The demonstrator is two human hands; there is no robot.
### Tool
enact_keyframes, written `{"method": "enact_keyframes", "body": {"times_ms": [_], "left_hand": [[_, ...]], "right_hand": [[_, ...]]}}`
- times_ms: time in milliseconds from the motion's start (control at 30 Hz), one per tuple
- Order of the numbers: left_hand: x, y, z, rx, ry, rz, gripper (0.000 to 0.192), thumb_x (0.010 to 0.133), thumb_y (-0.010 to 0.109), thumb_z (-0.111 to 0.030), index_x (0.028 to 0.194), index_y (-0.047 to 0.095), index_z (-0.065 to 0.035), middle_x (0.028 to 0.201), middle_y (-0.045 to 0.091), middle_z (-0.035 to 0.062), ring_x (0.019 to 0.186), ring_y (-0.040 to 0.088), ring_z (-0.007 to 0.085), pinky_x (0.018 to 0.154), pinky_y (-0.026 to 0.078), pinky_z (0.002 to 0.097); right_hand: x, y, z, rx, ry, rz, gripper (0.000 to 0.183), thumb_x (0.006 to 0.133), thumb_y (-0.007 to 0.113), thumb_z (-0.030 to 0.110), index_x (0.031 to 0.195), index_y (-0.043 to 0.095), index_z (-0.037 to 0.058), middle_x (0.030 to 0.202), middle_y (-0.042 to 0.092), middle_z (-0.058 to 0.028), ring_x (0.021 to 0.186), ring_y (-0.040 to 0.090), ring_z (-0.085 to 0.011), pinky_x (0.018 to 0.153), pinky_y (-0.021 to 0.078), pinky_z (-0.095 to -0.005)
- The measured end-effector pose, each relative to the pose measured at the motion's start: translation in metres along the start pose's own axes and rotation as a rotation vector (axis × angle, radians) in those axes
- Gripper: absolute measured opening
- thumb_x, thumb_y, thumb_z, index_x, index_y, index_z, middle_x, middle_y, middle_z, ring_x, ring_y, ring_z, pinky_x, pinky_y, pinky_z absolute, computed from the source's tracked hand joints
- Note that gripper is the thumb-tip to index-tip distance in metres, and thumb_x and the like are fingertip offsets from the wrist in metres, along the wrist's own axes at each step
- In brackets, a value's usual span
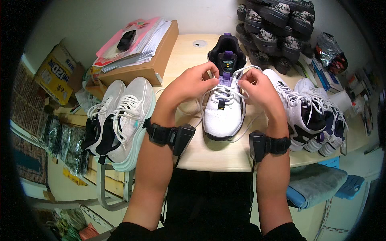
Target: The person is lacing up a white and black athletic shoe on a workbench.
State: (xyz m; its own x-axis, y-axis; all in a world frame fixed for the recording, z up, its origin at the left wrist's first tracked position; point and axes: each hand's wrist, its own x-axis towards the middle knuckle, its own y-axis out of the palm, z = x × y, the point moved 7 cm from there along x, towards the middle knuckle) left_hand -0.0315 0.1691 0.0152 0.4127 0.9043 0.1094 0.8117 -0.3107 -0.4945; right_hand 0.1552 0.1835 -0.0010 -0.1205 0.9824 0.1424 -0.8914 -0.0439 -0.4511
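A white sneaker point(224, 120) with a black collar and purple tongue lining stands on the light wood table, toe towards me. White shoelaces point(223, 95) cross its lower eyelets, and loose lengths trail off both sides. My left hand point(199, 79) is at the upper eyelets on the left side, thumb and fingertips pinching the lace there. On the other side, my right hand point(254, 86) pinches a lace beside the eyelets, and a loop of it arches over the fingers. The exact grip of the fingertips is partly hidden. A black strapped device sits on each wrist.
Left of my arm rests a pair of white running shoes point(126, 120) with pale green soles. Behind them, papers point(144, 45) lie on a cardboard box point(164, 57). Several laced white sneakers point(307, 111) line the right side. Camouflage shoes point(268, 39) are stacked at the back.
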Motion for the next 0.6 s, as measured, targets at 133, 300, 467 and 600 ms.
{"method": "enact_keyframes", "body": {"times_ms": [133,300,467,600], "left_hand": [[0.002,0.002,-0.002,-0.003,0.040,0.032,0.016,0.088,0.059,-0.014,0.100,0.053,-0.0041,0.069,0.056,0.0022,0.063,0.053,0.0094,0.059,0.042,0.0246],[-0.002,0.002,-0.002,0.005,-0.048,0.031,0.016,0.088,0.059,-0.015,0.099,0.055,-0.0039,0.072,0.057,0.0021,0.065,0.054,0.0094,0.061,0.044,0.0243],[-0.002,0.003,-0.002,-0.029,-0.075,0.063,0.015,0.088,0.060,-0.014,0.098,0.056,-0.0038,0.076,0.057,0.0019,0.068,0.054,0.0090,0.064,0.045,0.0239],[0.000,0.004,-0.004,-0.016,-0.040,0.048,0.015,0.087,0.060,-0.013,0.098,0.056,-0.0041,0.075,0.057,0.0014,0.069,0.054,0.0086,0.064,0.044,0.0237]], "right_hand": [[-0.004,0.004,0.006,-0.078,-0.035,0.024,0.020,0.074,0.065,0.017,0.076,0.059,-0.0023,0.067,0.061,-0.0118,0.062,0.057,-0.0174,0.061,0.0468,-0.0306],[-0.006,-0.009,0.004,-0.427,0.142,-0.104,0.020,0.077,0.061,0.017,0.073,0.058,-0.0028,0.065,0.061,-0.0106,0.059,0.058,-0.0161,0.057,0.0464,-0.0285],[-0.009,-0.007,0.009,-0.260,0.003,-0.128,0.021,0.074,0.062,0.017,0.076,0.060,-0.0039,0.070,0.063,-0.0158,0.067,0.062,-0.0225,0.066,0.0491,-0.0322],[-0.006,-0.003,0.014,-0.151,-0.073,-0.068,0.024,0.072,0.065,0.018,0.081,0.061,-0.0037,0.076,0.064,-0.0186,0.073,0.065,-0.0252,0.070,0.0498,-0.0339]]}}
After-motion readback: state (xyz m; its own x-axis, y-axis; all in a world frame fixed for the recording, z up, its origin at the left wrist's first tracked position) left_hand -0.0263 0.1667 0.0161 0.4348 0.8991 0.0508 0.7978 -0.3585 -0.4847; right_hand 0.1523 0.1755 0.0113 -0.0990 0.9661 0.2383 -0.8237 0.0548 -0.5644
